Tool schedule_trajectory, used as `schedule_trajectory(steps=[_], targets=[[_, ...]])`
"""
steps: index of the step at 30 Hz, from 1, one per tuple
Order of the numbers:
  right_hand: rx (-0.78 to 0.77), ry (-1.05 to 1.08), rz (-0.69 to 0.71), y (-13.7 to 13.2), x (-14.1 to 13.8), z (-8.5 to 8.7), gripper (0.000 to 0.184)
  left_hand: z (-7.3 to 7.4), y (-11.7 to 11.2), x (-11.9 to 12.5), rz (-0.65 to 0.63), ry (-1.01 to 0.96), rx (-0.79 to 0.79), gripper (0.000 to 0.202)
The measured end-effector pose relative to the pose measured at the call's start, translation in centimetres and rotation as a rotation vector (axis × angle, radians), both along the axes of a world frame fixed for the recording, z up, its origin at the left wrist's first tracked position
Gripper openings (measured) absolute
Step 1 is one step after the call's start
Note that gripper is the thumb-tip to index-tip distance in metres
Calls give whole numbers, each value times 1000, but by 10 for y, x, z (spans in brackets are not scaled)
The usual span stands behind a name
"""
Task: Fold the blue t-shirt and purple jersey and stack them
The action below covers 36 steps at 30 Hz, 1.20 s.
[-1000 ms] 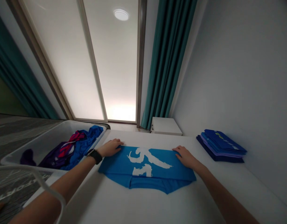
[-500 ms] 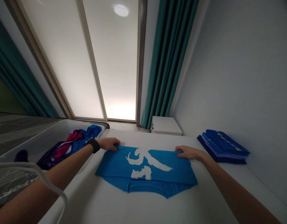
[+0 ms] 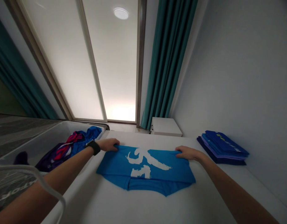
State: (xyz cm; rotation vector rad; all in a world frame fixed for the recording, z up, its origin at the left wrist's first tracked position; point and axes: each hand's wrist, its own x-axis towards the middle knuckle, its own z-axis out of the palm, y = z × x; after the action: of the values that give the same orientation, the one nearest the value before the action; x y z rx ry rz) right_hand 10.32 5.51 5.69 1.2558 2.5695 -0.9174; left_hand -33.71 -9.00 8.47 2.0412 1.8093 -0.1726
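A bright blue shirt (image 3: pixel 157 174) with a white brush-stroke print lies partly folded on the white table (image 3: pixel 134 208). My left hand (image 3: pixel 108 144), with a black watch on its wrist, pinches the shirt's far left corner. My right hand (image 3: pixel 188 153) grips the far right corner. Both hands are closed on the cloth's far edge, with the fingers curled over it.
A white bin (image 3: pixel 44 137) at the left holds several crumpled garments in blue, purple and pink. A stack of folded dark blue shirts (image 3: pixel 222 146) sits at the right by the wall. A small white cabinet (image 3: pixel 165 126) stands beyond the table, beside teal curtains (image 3: pixel 168 62).
A second ago both hands lay flat on the shirt's far edge. They have since slid to its far corners and closed on the cloth. The shirt has barely shifted.
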Motion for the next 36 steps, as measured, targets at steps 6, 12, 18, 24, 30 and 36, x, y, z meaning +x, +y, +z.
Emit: schedule_trajectory(steps=[6,12,18,24,30,36], targets=[[239,130,-107,14,4,35,19,34,7,2,57,120,453,22],[741,317,-109,10,14,39,16,38,-16,12,39,213,836,16],[842,113,27,-55,16,-41,28,-39,-64,33,-30,307,673,21],[822,160,-54,-73,23,-66,29,-62,-82,33,36,212,660,23],[828,165,-38,-81,26,-62,29,-63,-98,31,83,161,648,25],[827,132,-8,-109,34,-56,28,-54,-125,37,41,176,644,27]])
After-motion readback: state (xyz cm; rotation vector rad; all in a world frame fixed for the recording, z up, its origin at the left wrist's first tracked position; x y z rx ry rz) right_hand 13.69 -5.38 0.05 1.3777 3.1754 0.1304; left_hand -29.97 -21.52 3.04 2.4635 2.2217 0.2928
